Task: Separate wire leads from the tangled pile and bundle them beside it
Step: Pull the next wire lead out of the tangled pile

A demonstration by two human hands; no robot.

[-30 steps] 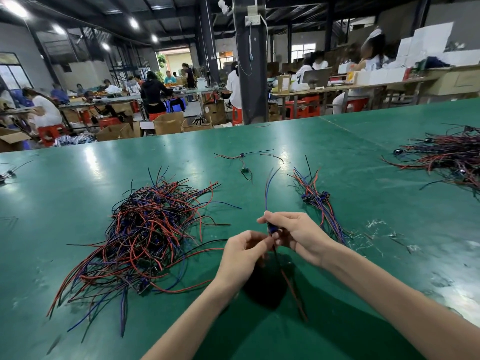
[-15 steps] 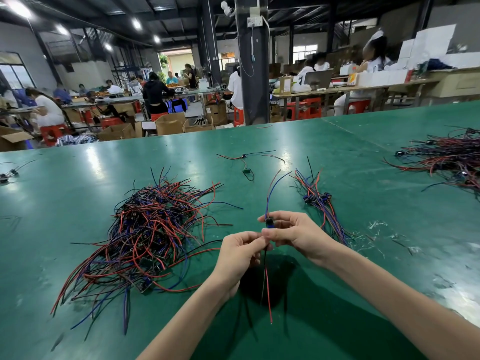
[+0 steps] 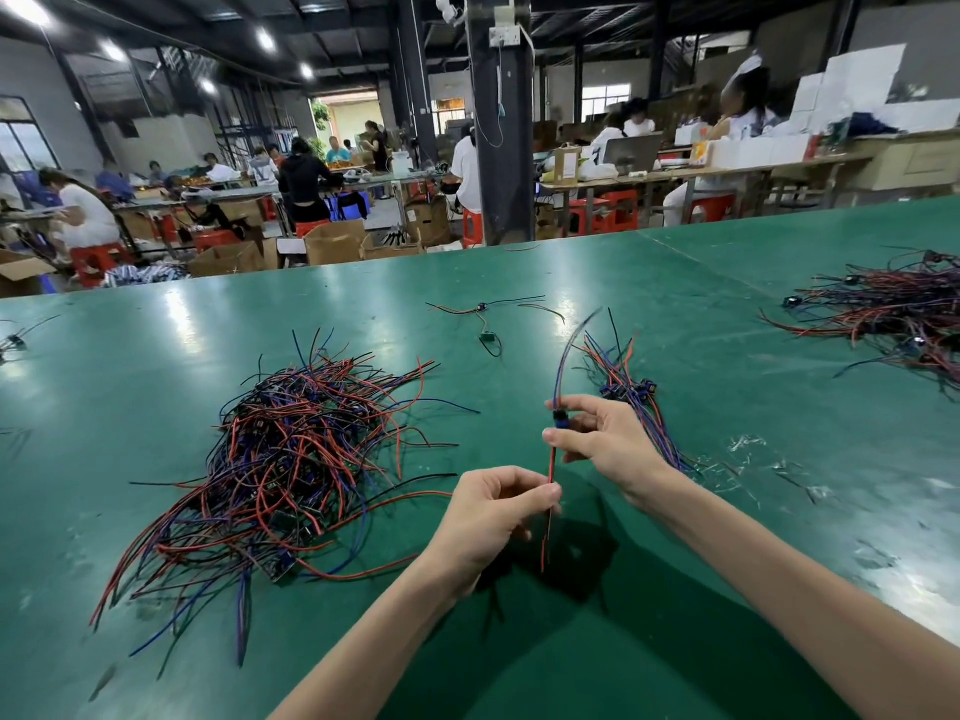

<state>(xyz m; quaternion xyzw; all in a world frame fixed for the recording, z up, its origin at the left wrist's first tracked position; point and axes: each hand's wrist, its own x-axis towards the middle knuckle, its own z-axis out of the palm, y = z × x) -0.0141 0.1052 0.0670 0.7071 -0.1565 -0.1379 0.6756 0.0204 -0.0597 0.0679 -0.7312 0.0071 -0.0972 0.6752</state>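
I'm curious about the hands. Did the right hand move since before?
Yes. The right hand, holding a wire, lifted away from the left hand toward the small bundle on the table.

- We have one view, worn on the head, looking forward and down across the table (image 3: 675,330).
- Nearest to us, both forearms run in from 6 o'clock. The left hand (image 3: 493,517) and right hand (image 3: 602,439) pinch a lead (image 3: 549,470) near frame centre.
- The pile (image 3: 291,449) lies at 9 o'clock of the hands, the bundle (image 3: 623,392) at 1 o'clock.
- At 12 o'clock the wide lens reaches the far table edge and a pillar (image 3: 501,122).
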